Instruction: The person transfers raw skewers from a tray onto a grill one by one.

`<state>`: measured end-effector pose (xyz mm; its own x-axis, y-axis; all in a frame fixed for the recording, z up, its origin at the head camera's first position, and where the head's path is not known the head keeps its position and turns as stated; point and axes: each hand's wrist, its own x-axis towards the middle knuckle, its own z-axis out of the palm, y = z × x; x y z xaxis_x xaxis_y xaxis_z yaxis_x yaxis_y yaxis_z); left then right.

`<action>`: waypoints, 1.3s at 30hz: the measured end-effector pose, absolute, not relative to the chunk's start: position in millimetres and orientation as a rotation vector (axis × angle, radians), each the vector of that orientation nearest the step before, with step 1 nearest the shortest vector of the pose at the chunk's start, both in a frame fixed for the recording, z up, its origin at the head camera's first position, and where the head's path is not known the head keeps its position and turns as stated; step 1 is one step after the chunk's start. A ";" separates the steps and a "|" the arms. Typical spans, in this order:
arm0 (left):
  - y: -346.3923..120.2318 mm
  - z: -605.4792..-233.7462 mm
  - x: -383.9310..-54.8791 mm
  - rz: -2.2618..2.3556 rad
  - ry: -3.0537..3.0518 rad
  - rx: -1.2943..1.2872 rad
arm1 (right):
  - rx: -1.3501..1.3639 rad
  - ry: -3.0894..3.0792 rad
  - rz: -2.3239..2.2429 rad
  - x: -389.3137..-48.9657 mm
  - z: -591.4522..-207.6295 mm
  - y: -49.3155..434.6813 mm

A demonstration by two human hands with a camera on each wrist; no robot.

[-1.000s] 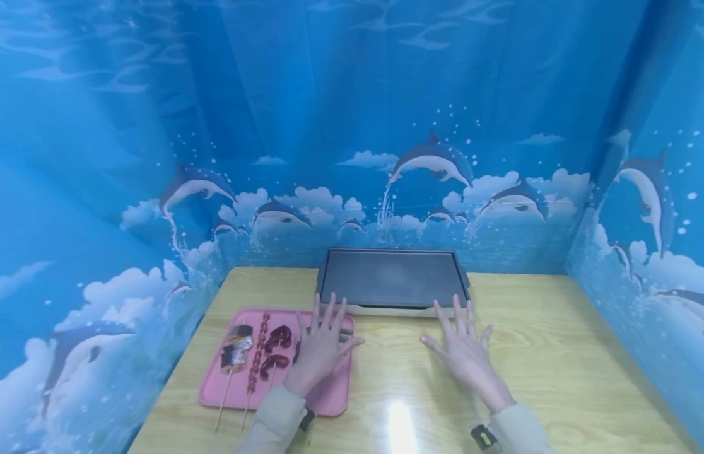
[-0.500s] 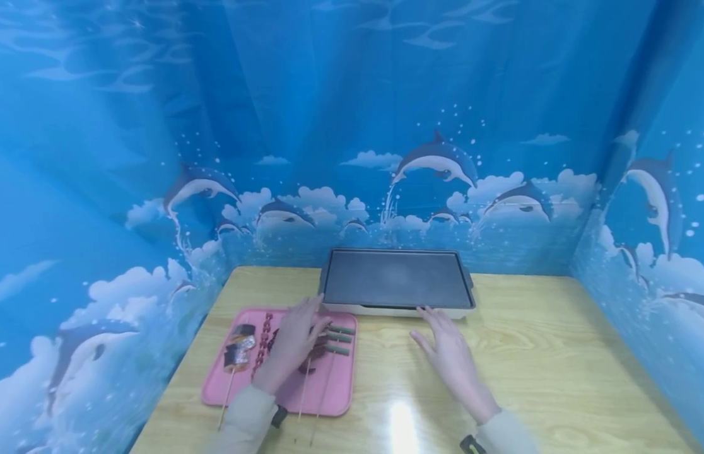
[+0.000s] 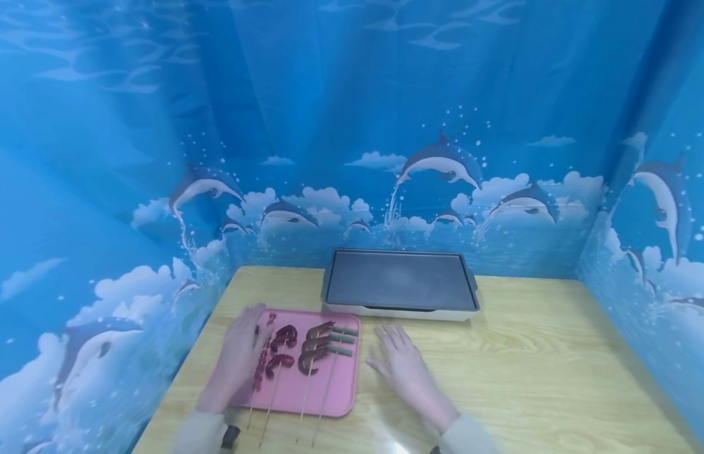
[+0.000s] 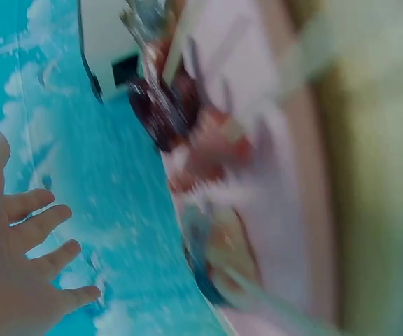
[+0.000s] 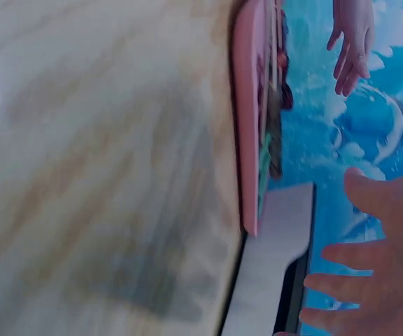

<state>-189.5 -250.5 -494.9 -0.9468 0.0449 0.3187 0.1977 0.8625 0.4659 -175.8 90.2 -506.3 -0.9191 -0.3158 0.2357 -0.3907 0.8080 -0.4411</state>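
Observation:
My left hand (image 3: 234, 358) passes over the left part of a pink tray (image 3: 343, 391), covering the leftmost skewer in the head view. Its fingers are extended and spread in the left wrist view, with nothing held. On the tray lie a thin string of small red pieces (image 3: 260, 369), a skewer of dark red curled pieces (image 3: 281, 364), a skewer of grey-brown shrimp (image 3: 312, 364) and one with green pieces (image 3: 342, 351). My right hand (image 3: 407, 372), fingers straight and holding nothing, hovers over the table just right of the tray.
A flat black griddle (image 3: 403, 280) with a pale front stands at the back of the wooden table (image 3: 533, 372). Blue dolphin-print curtains (image 3: 352, 126) close off the back and both sides. The skewer sticks stretch past the tray's near edge.
My left hand has swept left across the tray, uncovering the shrimp and curled-piece skewers and covering the leftmost skewer. My right hand has moved left and nearer, away from the griddle's front.

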 end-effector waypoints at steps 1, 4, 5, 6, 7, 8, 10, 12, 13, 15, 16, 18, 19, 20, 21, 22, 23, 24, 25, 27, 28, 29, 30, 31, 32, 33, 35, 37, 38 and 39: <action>-256.3 -496.3 -186.2 -0.735 -2.748 -0.167 | 0.572 -2.861 0.737 -175.0 -508.2 86.4; -271.7 -500.3 -176.0 -0.726 -2.788 -0.115 | 0.625 -2.917 0.730 -173.1 -514.0 76.8; -276.3 -501.9 -173.4 -0.725 -2.801 -0.097 | 0.646 -2.939 0.731 -172.7 -515.3 74.2; -280.6 -503.3 -170.6 -0.724 -2.815 -0.079 | 0.667 -2.962 0.738 -172.2 -516.4 72.0; -284.7 -505.6 -168.2 -0.718 -2.826 -0.068 | 0.688 -2.984 0.744 -171.6 -517.0 70.3; -289.0 -508.0 -166.3 -0.718 -2.843 -0.051 | 0.709 -3.003 0.742 -171.0 -517.8 68.7; -296.5 -513.1 -162.6 -0.727 -2.895 0.001 | 0.743 -3.034 0.743 -170.9 -519.5 65.9; -303.0 -518.3 -159.6 -0.721 -2.951 0.045 | 0.776 -3.059 0.711 -171.2 -521.8 64.0; -306.1 -521.1 -158.2 -0.713 -2.982 0.066 | 0.792 -3.066 0.694 -171.2 -523.2 63.0; -310.8 -525.8 -155.0 -0.695 -3.047 0.110 | 0.819 -3.077 0.670 -171.7 -526.3 61.3; -312.6 -527.5 -154.0 -0.701 -3.073 0.121 | 0.828 -3.084 0.656 -171.5 -527.1 60.8; -315.3 -530.8 -152.7 -0.713 -3.104 0.131 | 0.839 -3.090 0.619 -170.9 -528.8 60.1; -316.2 -531.8 -152.3 -0.726 -3.116 0.137 | 0.838 -3.091 0.609 -170.4 -528.6 59.8; -316.7 -532.7 -152.2 -0.731 -3.126 0.143 | 0.838 -3.091 0.594 -170.0 -528.7 59.8; -317.1 -533.1 -152.4 -0.746 -3.135 0.150 | 0.839 -3.089 0.581 -170.0 -529.0 59.7; -317.6 -533.6 -152.9 -0.756 -3.138 0.154 | 0.840 -3.087 0.570 -169.9 -528.8 59.6; -317.7 -533.9 -153.3 -0.754 -3.143 0.158 | 0.842 -3.085 0.564 -169.8 -528.8 59.6; -317.8 -534.2 -153.7 -0.751 -3.146 0.159 | 0.844 -3.084 0.556 -169.9 -528.7 59.7; -317.6 -534.3 -154.6 -0.751 -3.149 0.157 | 0.844 -3.085 0.553 -170.1 -528.7 60.2; -316.9 -534.0 -156.2 -0.754 -3.160 0.152 | 0.840 -3.092 0.542 -170.4 -528.3 61.6; -316.5 -533.7 -156.9 -0.753 -3.165 0.147 | 0.839 -3.094 0.534 -170.5 -528.0 62.3; -316.1 -532.8 -157.1 -0.750 -3.173 0.143 | 0.838 -3.099 0.523 -170.7 -527.9 63.0; -315.8 -532.2 -157.2 -0.752 -3.178 0.141 | 0.837 -3.103 0.516 -170.9 -527.7 63.7; -315.5 -531.2 -157.0 -0.755 -3.185 0.138 | 0.837 -3.108 0.509 -171.1 -527.7 64.5; -315.1 -530.0 -156.6 -0.755 -3.190 0.130 | 0.839 -3.111 0.504 -171.1 -527.8 65.3; -314.7 -528.9 -156.0 -0.752 -3.193 0.121 | 0.842 -3.111 0.502 -171.1 -528.2 66.2; -314.0 -526.9 -154.3 -0.756 -3.193 0.099 | 0.845 -3.114 0.505 -171.0 -529.4 68.2; -312.7 -525.1 -152.1 -0.757 -3.183 0.071 | 0.851 -3.110 0.507 -170.5 -530.0 70.7; -311.9 -524.2 -151.0 -0.759 -3.177 0.061 | 0.856 -3.107 0.504 -170.4 -530.4 72.2; -311.0 -523.5 -150.2 -0.760 -3.168 0.051 | 0.859 -3.103 0.501 -170.2 -530.7 73.9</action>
